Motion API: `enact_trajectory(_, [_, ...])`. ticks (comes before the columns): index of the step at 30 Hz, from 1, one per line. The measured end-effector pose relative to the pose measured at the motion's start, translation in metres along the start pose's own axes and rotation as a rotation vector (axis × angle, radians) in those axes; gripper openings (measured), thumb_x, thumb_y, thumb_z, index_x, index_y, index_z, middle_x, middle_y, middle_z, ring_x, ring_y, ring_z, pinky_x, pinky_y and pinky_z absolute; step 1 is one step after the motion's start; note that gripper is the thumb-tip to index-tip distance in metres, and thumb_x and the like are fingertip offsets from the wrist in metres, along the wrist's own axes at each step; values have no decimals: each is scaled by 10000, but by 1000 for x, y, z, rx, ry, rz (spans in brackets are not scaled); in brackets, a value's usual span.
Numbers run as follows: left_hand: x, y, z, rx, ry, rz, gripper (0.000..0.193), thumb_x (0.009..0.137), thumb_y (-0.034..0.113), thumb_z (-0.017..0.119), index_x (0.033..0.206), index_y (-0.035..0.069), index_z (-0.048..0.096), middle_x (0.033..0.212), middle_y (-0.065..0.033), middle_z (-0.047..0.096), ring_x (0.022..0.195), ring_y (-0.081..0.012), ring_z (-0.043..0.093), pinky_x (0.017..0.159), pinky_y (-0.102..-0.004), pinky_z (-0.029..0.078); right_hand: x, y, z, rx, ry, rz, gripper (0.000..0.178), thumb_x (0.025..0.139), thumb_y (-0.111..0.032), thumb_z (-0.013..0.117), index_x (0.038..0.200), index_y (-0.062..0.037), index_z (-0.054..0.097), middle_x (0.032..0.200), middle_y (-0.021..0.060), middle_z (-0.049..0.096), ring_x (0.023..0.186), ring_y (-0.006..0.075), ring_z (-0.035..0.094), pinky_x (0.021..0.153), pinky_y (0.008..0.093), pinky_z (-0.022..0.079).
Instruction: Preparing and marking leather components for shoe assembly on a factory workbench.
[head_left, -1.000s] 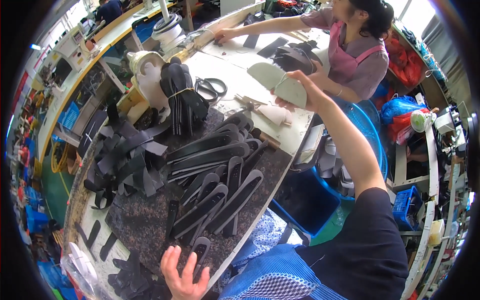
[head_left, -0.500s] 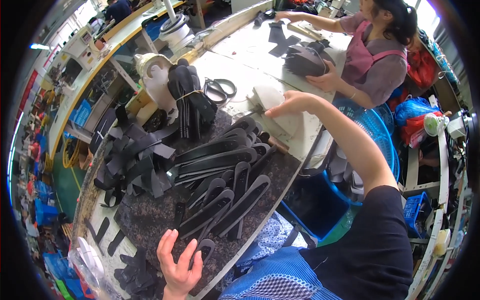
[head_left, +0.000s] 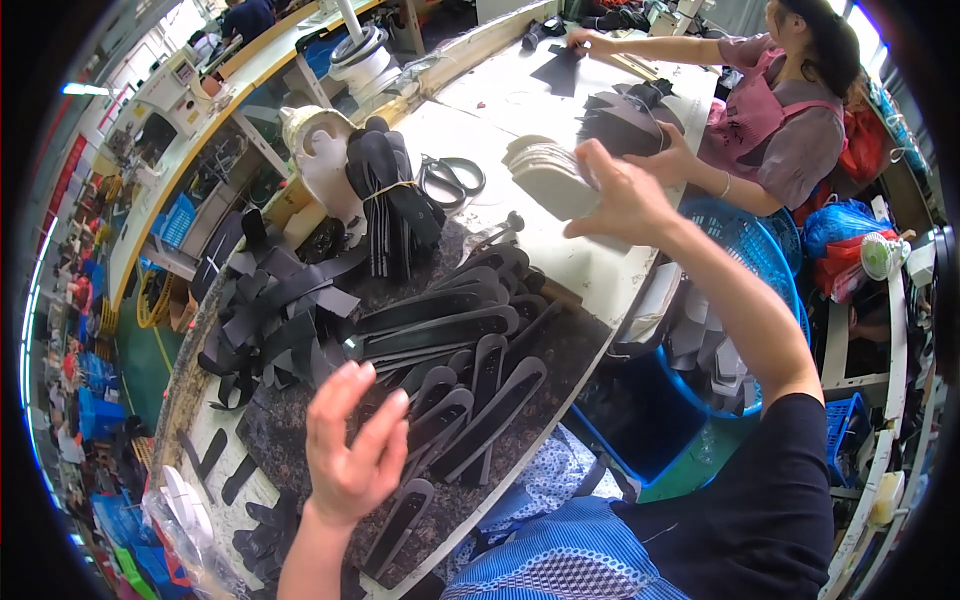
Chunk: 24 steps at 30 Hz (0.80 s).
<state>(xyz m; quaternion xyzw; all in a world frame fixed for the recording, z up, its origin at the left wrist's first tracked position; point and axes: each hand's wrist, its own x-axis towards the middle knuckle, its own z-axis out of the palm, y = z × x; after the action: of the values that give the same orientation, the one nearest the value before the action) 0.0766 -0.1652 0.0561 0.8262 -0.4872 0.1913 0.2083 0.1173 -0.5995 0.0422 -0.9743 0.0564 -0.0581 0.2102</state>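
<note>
My right hand (head_left: 628,200) reaches across the white tabletop and grips a stack of off-white, round-ended sheet pieces (head_left: 545,172), thumb on the near side and fingers on the far side. My left hand (head_left: 355,450) hovers with fingers apart, holding nothing, above the dark board (head_left: 290,425). Beyond it lie several long black straps with rounded ends (head_left: 440,318), overlapping in a loose pile. One such strap (head_left: 402,525) lies separately beside my left wrist. A bundle of black strips (head_left: 385,195) tied with a band stands farther back.
Black-handled scissors (head_left: 452,180) lie beside the bundle. Loose dark scraps (head_left: 285,290) heap up at left. Across the table a co-worker in a pink apron (head_left: 755,115) has a hand by a stack of dark pieces (head_left: 620,120). Blue baskets (head_left: 735,240) stand at right.
My right hand has moved farther around the off-white stack, which now shows its layered edge. My left hand has risen over the board. The co-worker's far hand has shifted right.
</note>
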Motion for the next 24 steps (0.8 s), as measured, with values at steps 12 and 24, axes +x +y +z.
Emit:
enact_trajectory(12, [175, 0, 134, -134, -101, 118, 1166, 773, 353, 914, 1668, 46, 231, 1623, -228, 358, 1532, -409, 328, 1268, -507, 280, -26, 47, 23, -135, 58, -210, 631, 674, -231, 908, 1210, -87, 608, 1112, 112, 687, 1131, 335, 663, 958, 446, 541])
enact_trajectory(24, [185, 69, 93, -113, -333, -17, 491, 739, 396, 852, 1069, 98, 644, 913, -127, 750, 799, -338, 771, 715, -469, 625, -103, -17, -61, -151, 205, -621, 666, 581, -153, 904, 1177, -106, 611, 1046, 69, 647, 1042, 298, 649, 890, 422, 509])
